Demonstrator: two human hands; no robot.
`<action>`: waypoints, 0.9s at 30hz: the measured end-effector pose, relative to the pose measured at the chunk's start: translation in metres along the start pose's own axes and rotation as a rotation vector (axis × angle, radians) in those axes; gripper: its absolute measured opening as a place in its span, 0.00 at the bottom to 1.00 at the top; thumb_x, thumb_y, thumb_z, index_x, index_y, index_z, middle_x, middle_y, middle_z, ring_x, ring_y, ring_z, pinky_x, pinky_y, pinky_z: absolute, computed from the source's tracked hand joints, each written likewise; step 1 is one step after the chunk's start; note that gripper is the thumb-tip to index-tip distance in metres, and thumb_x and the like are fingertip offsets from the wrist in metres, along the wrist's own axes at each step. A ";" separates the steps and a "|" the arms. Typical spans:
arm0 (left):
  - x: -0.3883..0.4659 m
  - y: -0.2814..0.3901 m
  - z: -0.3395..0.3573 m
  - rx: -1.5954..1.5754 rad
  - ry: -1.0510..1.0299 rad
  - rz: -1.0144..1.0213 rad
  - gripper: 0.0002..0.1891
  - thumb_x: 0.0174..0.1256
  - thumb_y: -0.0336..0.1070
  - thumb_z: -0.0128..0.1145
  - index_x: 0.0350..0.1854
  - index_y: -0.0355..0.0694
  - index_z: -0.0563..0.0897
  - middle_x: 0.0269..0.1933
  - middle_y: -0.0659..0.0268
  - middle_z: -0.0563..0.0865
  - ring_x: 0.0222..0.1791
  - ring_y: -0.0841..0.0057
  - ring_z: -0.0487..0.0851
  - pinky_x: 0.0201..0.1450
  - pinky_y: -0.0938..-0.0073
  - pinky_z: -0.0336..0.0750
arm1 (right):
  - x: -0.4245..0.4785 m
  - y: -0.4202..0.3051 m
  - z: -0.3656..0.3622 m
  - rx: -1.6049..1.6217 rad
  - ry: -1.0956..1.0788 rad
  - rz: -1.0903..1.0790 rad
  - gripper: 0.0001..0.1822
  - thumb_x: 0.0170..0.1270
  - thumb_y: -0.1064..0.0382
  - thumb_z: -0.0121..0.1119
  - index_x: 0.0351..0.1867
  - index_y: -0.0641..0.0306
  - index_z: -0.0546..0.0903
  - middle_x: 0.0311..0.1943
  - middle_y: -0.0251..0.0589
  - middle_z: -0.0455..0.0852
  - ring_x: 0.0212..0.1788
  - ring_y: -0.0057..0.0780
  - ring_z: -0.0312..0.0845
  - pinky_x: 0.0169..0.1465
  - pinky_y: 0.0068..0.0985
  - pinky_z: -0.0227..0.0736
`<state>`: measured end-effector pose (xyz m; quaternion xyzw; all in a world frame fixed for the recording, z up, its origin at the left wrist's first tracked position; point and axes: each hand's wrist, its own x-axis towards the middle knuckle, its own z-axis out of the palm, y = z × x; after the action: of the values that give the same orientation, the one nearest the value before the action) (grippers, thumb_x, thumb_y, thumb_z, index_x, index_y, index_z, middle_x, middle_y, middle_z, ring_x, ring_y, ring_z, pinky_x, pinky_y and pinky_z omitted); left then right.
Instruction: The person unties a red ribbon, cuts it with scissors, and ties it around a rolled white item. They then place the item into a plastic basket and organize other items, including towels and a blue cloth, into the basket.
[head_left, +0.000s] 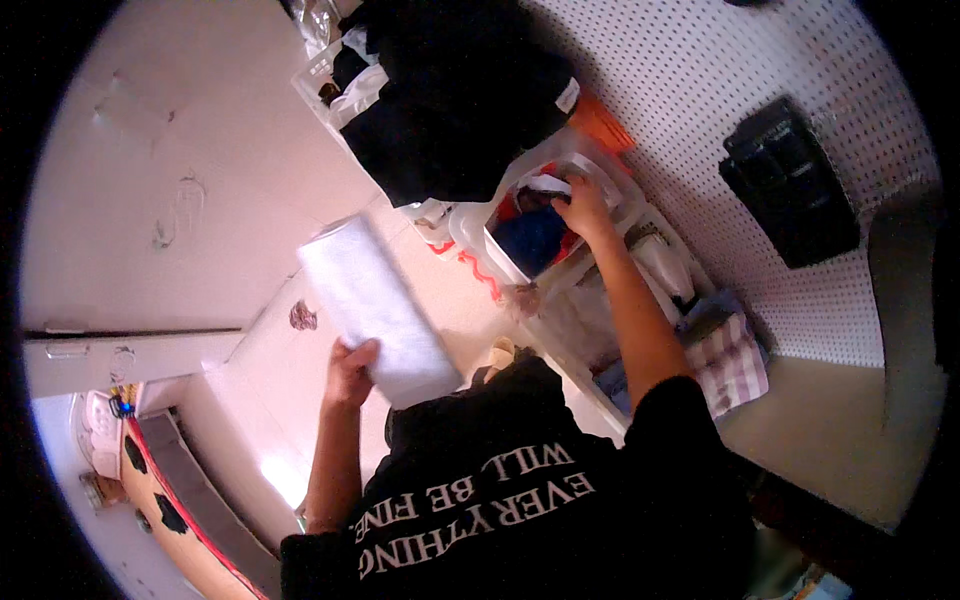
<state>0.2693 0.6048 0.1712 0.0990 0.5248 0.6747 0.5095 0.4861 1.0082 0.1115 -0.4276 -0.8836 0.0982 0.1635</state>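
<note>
My left hand (351, 371) grips a long white roll or folded bundle (375, 300), with the thumb on its upper face. Whether it is cloth or paper, I cannot tell. My right hand (583, 208) reaches into a white plastic bin (510, 259), its fingertips at a white item (546, 184). It is unclear whether the fingers close on that item. Dark blue fabric (534, 236) and something red lie inside the bin, below the hand. Beyond the bin, a large black cloth (457, 105) drapes over another white basket (309, 82).
Under my right forearm a light container (577, 319) holds fabric and bags. A checkered cloth (727, 364) lies beside it. A black case (791, 184) is against the dotted wall surface (675, 60). Orange material (604, 124) sits behind the bin. A dark brown clump (303, 316) lies at left.
</note>
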 end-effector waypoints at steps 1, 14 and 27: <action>-0.013 0.002 -0.010 -0.057 0.065 0.037 0.23 0.54 0.30 0.58 0.53 0.30 0.72 0.45 0.60 0.82 0.45 0.67 0.81 0.53 0.65 0.74 | 0.006 0.002 0.009 -0.070 -0.009 0.005 0.28 0.52 0.49 0.64 0.49 0.66 0.76 0.49 0.52 0.79 0.54 0.46 0.72 0.57 0.36 0.67; -0.042 -0.002 -0.033 -0.241 0.136 0.135 0.27 0.51 0.33 0.61 0.55 0.34 0.71 0.48 0.60 0.81 0.49 0.65 0.79 0.56 0.64 0.72 | -0.005 0.025 -0.052 0.575 0.016 -0.005 0.16 0.57 0.58 0.62 0.34 0.73 0.77 0.28 0.56 0.81 0.31 0.46 0.78 0.38 0.34 0.71; 0.031 -0.006 0.105 -0.262 -0.201 -0.155 0.31 0.54 0.39 0.66 0.58 0.33 0.69 0.53 0.57 0.79 0.54 0.62 0.75 0.62 0.60 0.65 | -0.122 -0.141 -0.110 0.809 -0.352 0.075 0.13 0.61 0.62 0.56 0.43 0.69 0.77 0.34 0.43 0.80 0.36 0.32 0.75 0.42 0.32 0.70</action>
<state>0.3284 0.6933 0.1993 0.0580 0.3852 0.6827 0.6182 0.4965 0.8290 0.2325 -0.3377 -0.7722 0.5135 0.1610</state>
